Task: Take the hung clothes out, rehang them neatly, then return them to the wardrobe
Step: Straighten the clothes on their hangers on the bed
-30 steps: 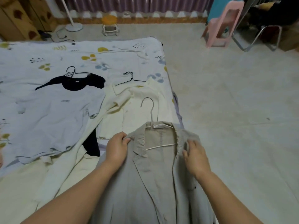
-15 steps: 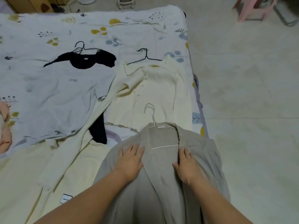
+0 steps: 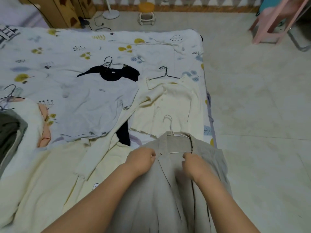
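My left hand (image 3: 141,159) and right hand (image 3: 193,163) each pinch a lapel of the grey jacket (image 3: 168,190), to straighten it on its white hanger (image 3: 171,130).

floor (image 3: 252,115): pale tiles | pink stool (image 3: 276,19): far right | bed (image 3: 67,52): floral sheet

small dark print on pale blue T-shirt (image 3: 94,105) — unreadable, white tag (image 3: 96,186) — illegible

pink stool (image 3: 276,22) and small yellow stool (image 3: 146,12) on the floor.
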The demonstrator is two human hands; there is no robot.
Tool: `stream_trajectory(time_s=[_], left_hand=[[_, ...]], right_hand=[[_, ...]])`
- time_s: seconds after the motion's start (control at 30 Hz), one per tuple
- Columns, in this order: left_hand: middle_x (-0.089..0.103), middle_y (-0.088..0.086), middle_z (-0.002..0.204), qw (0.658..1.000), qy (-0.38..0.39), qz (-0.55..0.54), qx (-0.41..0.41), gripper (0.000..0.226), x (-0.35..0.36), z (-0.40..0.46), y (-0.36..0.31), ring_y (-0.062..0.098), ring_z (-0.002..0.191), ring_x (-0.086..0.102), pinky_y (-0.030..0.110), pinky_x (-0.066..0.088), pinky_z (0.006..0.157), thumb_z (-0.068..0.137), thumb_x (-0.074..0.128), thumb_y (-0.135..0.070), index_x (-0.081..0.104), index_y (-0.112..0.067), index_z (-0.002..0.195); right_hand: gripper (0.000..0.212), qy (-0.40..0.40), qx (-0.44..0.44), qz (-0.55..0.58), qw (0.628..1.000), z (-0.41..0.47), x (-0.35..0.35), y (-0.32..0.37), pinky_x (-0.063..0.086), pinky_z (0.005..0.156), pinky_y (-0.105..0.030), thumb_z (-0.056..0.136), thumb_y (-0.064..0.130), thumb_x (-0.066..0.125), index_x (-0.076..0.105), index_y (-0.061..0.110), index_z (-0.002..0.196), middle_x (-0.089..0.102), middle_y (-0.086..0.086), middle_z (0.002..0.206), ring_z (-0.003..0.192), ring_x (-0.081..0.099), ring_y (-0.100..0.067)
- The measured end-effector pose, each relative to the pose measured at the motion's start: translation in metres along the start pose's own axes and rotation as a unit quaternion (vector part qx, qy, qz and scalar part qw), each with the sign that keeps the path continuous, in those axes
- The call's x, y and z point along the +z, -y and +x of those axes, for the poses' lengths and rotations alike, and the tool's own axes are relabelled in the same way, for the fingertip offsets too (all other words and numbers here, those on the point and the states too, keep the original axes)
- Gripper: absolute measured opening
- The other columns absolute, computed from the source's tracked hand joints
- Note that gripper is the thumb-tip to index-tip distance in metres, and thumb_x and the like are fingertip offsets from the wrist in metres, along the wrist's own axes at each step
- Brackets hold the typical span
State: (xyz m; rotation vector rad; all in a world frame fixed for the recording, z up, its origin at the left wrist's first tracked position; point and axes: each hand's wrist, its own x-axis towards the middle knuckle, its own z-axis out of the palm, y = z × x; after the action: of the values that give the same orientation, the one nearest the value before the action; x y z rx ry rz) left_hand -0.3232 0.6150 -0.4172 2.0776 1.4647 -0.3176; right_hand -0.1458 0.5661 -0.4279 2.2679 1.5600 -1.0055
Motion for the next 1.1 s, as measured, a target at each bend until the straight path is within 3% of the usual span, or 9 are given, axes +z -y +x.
stream_trajectory(time_s=[0.07,0.23,0.53,0.77,1.1], left_hand=[[0.058,0.001,0.127,1.000,-0.003,-0.017,-0.004,0.033,-0.013,-0.023,0.002,0.019,0.115,0.052,0.027,0.040,0.089,0.097,0.040,-0.030,0.056,-0.022,0.125],[0.059,0.001,0.124,0.998,-0.031,-0.054,-0.032,0.032,-0.047,-0.086,0.022,0.019,0.112,0.054,0.027,0.041,0.089,0.096,0.041,-0.031,0.057,-0.023,0.123],[0.059,-0.006,0.123,0.974,-0.171,-0.127,-0.080,0.032,-0.106,-0.219,0.099,0.014,0.109,0.054,0.026,0.041,0.083,0.094,0.045,-0.035,0.056,-0.026,0.122],[0.058,-0.005,0.125,0.961,-0.218,-0.127,-0.115,0.034,-0.117,-0.342,0.203,0.013,0.111,0.054,0.023,0.037,0.082,0.094,0.046,-0.035,0.052,-0.025,0.126],[0.051,-0.003,0.131,0.949,-0.222,-0.097,-0.202,0.044,-0.115,-0.480,0.354,0.014,0.117,0.050,0.026,0.041,0.093,0.093,0.048,-0.039,0.044,-0.025,0.135]], right_hand=[[0.034,-0.006,-0.012,0.012,1.000,-0.020,-0.008,0.015,0.043,0.094,-0.033,0.094,0.015,0.041,0.047,0.014,0.128,0.053,-0.012,0.131,0.119,0.051,-0.029],[0.032,-0.033,-0.074,0.017,0.997,-0.076,-0.029,0.059,0.042,0.088,-0.031,0.096,0.021,0.039,0.048,0.014,0.126,0.055,-0.010,0.128,0.116,0.052,-0.027],[0.036,-0.106,-0.201,-0.051,0.973,-0.182,-0.038,0.179,0.040,0.086,-0.032,0.097,0.027,0.040,0.045,0.017,0.131,0.053,-0.009,0.129,0.116,0.051,-0.027],[0.035,-0.123,-0.263,-0.095,0.952,-0.262,0.006,0.285,0.042,0.093,-0.035,0.096,0.028,0.043,0.047,0.014,0.129,0.052,-0.007,0.130,0.120,0.047,-0.026],[0.042,-0.071,-0.331,-0.185,0.923,-0.336,0.086,0.424,0.040,0.097,-0.035,0.096,0.034,0.044,0.044,0.014,0.133,0.049,-0.007,0.136,0.123,0.045,-0.026]])
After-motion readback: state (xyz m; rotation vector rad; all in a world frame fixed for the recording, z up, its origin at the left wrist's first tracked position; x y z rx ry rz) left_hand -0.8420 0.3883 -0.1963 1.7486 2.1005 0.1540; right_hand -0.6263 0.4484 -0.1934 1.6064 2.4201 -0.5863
